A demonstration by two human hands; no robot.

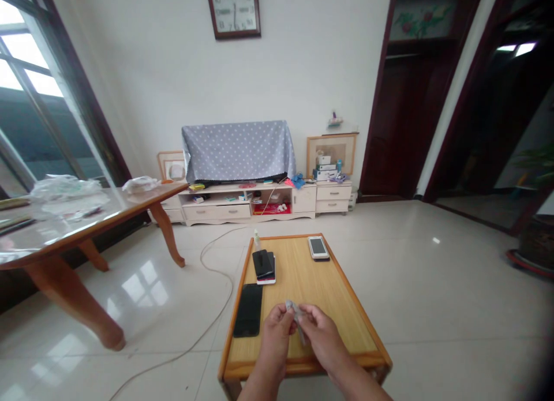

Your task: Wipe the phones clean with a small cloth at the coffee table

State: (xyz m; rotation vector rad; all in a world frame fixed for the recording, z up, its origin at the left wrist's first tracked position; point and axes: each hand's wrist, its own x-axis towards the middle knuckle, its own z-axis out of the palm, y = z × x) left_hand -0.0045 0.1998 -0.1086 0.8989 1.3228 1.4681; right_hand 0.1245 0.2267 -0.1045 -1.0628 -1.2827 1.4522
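Observation:
Both my hands meet over the near part of a small wooden table [333, 297]. My left hand [277, 326] and my right hand [320, 329] are closed in pinches on a small grey crumpled thing [294, 310], maybe a wipe or cloth, held between them above the tabletop. A large black phone [249, 310] lies flat at the table's left edge, just left of my left hand. Farther back sit a stack of two phones [264, 265] with a black one on top, and a white phone [318, 247] at the far right corner.
A small bottle [257, 238] stands at the table's far left corner. A cable [216, 285] runs across the tiled floor on the left. A big glass-topped wooden table [69, 222] stands left. A low cabinet [242, 208] with a covered object lines the back wall.

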